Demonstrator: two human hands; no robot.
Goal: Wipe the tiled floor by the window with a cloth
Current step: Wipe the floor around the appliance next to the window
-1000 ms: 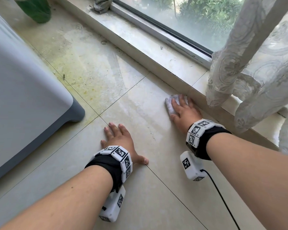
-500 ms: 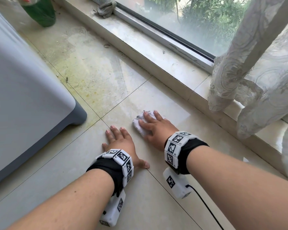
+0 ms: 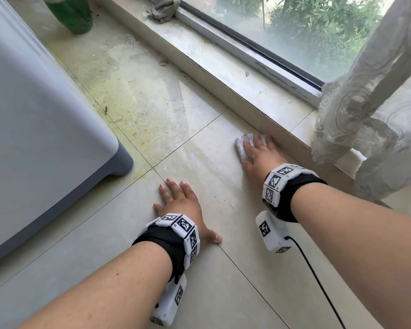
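Note:
A small white cloth lies on the beige tiled floor, right against the raised stone sill under the window. My right hand presses flat on the cloth with straight fingers, covering most of it. My left hand rests flat on the floor tile nearer to me, fingers spread, holding nothing. The tile beyond the cloth shows yellowish stains and dust.
A grey-white appliance stands on the left, its corner foot near my left hand. A green bottle stands at the far end. A grey rag lies on the sill. A lace curtain hangs at the right over the sill.
My right hand slid the cloth toward my left hand, then back out against the sill. My left hand has stayed planted on the tile.

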